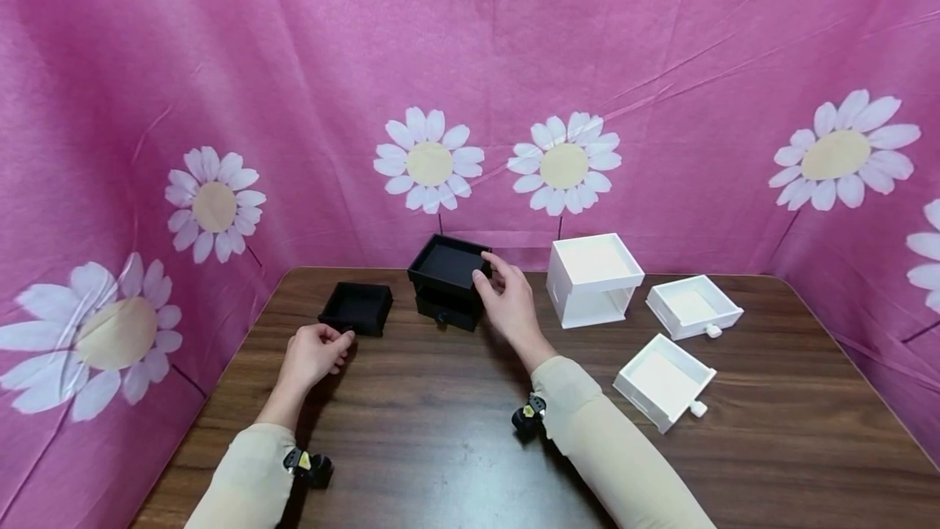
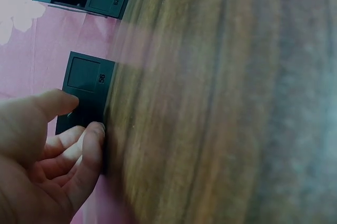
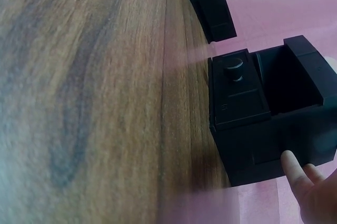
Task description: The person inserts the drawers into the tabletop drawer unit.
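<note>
A loose black drawer (image 1: 357,307) lies at the table's back left. At its front, my left hand (image 1: 314,356) has thumb and curled fingers around the small knob, largely hidden by them; the left wrist view shows the drawer's front panel (image 2: 84,76) above the thumb. To its right stands a black drawer cabinet (image 1: 448,264), its upper bay empty and a drawer with a round knob (image 3: 233,68) in the lower bay. My right hand (image 1: 508,300) rests extended fingers against the cabinet's right side, with fingertips (image 3: 288,156) touching that wall.
A white cabinet (image 1: 595,280) with an open front stands right of the black one. Two white drawers with knobs, a rear drawer (image 1: 693,306) and a nearer drawer (image 1: 664,382), lie farther right on the wooden table (image 1: 441,431). A pink flowered cloth (image 1: 470,39) hangs behind.
</note>
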{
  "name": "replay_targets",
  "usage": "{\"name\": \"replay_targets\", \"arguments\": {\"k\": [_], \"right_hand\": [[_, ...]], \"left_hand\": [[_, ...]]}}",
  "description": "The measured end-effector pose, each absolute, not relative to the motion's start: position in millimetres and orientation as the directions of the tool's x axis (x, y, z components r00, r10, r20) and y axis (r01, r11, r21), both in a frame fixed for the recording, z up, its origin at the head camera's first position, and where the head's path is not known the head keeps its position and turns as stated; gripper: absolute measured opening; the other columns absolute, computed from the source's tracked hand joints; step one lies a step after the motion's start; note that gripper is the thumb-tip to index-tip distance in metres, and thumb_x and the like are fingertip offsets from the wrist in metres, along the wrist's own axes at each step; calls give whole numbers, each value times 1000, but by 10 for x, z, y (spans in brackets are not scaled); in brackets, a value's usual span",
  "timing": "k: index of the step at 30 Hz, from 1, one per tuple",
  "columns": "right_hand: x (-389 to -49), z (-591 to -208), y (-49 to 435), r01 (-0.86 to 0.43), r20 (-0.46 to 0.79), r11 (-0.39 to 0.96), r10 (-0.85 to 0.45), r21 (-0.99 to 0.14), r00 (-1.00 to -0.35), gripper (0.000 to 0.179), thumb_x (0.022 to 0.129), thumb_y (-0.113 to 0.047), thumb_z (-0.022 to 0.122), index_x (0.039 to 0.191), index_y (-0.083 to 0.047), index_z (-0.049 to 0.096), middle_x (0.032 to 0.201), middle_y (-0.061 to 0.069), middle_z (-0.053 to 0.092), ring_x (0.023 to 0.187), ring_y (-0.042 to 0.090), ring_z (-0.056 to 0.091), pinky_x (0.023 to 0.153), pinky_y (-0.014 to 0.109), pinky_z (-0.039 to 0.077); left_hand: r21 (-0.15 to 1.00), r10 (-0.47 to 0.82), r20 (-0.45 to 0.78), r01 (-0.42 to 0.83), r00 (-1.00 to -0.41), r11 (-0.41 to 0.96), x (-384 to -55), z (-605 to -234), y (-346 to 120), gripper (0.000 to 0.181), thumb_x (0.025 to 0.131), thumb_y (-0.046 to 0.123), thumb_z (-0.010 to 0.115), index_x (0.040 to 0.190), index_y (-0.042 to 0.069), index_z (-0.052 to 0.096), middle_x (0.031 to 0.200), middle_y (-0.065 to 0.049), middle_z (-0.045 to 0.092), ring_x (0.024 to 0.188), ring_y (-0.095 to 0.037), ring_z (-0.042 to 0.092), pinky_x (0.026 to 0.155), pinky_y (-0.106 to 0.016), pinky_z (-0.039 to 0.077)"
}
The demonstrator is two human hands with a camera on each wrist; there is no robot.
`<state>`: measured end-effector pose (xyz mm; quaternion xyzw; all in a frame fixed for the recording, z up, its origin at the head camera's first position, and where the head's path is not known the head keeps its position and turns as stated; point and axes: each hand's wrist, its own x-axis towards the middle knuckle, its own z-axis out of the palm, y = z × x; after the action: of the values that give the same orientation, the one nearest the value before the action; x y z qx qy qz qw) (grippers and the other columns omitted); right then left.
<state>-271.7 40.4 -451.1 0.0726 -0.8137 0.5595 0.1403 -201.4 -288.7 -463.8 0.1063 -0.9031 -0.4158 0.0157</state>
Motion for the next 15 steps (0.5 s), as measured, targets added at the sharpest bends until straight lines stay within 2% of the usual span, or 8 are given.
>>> {"name": "replay_targets", "arguments": {"k": [4,9,15], "right_hand": [[-2725,-4515,412,-277,306,352,30,-894,-951,44,105,-24,71,147,-13,67,139,25,65,122,40,73,107,50,60],[-2743,-4525,432,-253,273,336,15,-907,-962,46,105,-26,71,149,-14,65,143,24,63,130,41,67,112,52,57],[-2735,-4509,449,-231,248,332,9,-915,-969,47,105,-27,70,150,-15,64,142,23,62,127,42,68,110,55,57]], "left_hand": [[745,-224,-58,-191,-973,639,-2027,-4624,-2886,31,101,24,74,88,-4,72,68,-7,75,55,-9,68,54,-27,61],[749,-224,-64,-195,-973,633,-2052,-4623,-2892,31,100,24,75,90,-5,73,67,-5,74,55,-9,68,54,-27,62],[773,-207,-69,-184,-976,608,-2107,-4647,-2892,32,100,23,74,95,-8,73,68,-5,75,55,-9,69,55,-28,63]]}}
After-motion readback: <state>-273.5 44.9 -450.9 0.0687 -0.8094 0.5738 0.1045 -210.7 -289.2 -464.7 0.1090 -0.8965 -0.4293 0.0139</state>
